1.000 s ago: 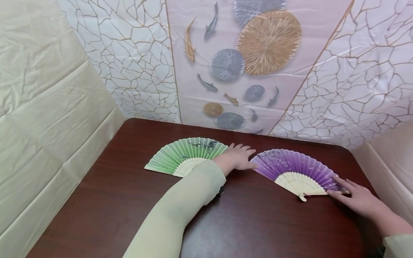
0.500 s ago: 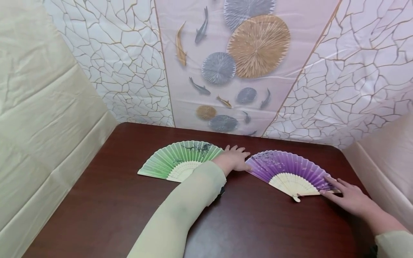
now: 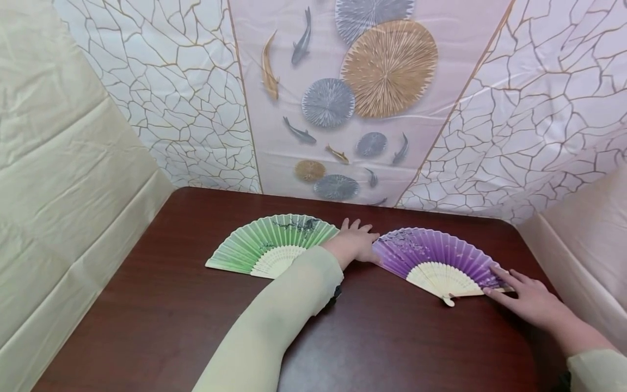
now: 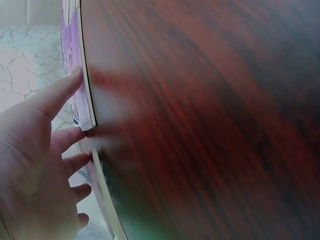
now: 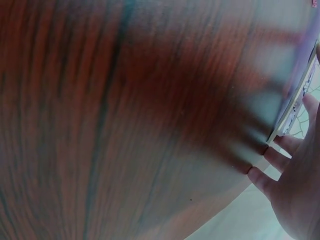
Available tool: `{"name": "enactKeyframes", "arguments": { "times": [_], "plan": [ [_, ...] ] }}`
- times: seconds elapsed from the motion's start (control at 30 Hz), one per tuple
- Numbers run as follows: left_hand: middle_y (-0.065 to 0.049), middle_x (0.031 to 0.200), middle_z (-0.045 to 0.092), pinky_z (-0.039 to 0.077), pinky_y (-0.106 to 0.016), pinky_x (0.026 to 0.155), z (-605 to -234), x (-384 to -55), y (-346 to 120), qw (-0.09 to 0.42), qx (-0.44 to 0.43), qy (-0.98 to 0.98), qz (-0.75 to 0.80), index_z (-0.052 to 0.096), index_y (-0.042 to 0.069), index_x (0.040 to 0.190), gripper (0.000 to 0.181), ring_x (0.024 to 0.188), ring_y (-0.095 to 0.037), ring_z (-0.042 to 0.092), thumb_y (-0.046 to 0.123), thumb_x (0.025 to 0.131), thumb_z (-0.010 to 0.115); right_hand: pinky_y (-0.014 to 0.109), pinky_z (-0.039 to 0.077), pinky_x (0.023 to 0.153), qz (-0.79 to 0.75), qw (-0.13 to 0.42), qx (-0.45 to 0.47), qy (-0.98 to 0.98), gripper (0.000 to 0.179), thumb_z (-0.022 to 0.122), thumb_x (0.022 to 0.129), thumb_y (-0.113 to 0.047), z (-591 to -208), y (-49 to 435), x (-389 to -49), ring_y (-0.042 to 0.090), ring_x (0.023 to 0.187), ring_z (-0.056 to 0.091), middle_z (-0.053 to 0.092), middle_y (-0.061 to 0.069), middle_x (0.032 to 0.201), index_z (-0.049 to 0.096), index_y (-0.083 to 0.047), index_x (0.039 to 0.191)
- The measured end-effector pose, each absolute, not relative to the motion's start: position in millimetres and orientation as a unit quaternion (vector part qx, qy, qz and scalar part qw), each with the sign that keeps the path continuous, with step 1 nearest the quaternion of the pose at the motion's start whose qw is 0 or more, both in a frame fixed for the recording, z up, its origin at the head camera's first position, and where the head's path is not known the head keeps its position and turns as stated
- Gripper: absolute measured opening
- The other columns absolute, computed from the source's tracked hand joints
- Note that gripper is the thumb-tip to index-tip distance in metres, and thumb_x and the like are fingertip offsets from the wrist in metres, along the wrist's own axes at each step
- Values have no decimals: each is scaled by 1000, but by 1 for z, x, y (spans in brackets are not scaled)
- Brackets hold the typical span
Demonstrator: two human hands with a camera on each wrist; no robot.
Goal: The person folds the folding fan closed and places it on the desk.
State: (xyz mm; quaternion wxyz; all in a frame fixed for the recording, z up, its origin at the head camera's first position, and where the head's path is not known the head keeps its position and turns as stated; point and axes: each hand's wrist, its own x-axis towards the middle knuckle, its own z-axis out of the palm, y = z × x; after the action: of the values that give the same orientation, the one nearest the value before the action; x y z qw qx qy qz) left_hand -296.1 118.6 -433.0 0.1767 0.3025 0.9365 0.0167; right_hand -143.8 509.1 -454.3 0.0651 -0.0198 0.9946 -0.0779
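Observation:
Two spread folding fans lie side by side on the table. The green folding fan (image 3: 274, 239) is on the left, its right part hidden behind my left hand and sleeve. To its right is the purple folding fan (image 3: 441, 250), its pale ribs meeting at the near side. My left hand (image 3: 354, 245) lies between them with fingers spread; in the left wrist view its thumb (image 4: 65, 92) touches the purple fan's left end. My right hand (image 3: 531, 302) rests at the purple fan's right end, fingers extended over its edge, as the right wrist view's hand (image 5: 300, 165) also shows.
The dark red-brown table (image 3: 161, 326) has rounded far corners. A patterned cloth (image 3: 206, 109) with fish and discs hangs right behind it. Pale cloth walls (image 3: 63, 190) stand along the left and right sides.
The head view has shifted slightly, so the scene sits a little farther left and lower. Both hands and both fans keep nearly the same places relative to each other.

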Motion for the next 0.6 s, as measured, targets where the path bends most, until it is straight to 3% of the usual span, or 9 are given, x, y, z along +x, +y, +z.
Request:
{"name": "enactKeyframes", "arguments": {
  "times": [0.23,0.6],
  "plan": [
    [6,163,22,3,-54,121,-435,-295,122,180,287,941,23,34,36,154,77,151,-28,10,67,88,58,82,29,88,-75,69,-17,995,80,51,97,-55,-455,509,-145,71,119,28,29,48,139,23,-8,157],
    [8,155,39,5,-54,120,-441,-296,128,156,279,947,39,42,32,150,70,148,-23,21,60,89,62,82,29,88,-78,75,-13,994,82,50,98,-56,-454,508,-144,72,118,27,28,49,139,18,-8,157]
  ]
}}
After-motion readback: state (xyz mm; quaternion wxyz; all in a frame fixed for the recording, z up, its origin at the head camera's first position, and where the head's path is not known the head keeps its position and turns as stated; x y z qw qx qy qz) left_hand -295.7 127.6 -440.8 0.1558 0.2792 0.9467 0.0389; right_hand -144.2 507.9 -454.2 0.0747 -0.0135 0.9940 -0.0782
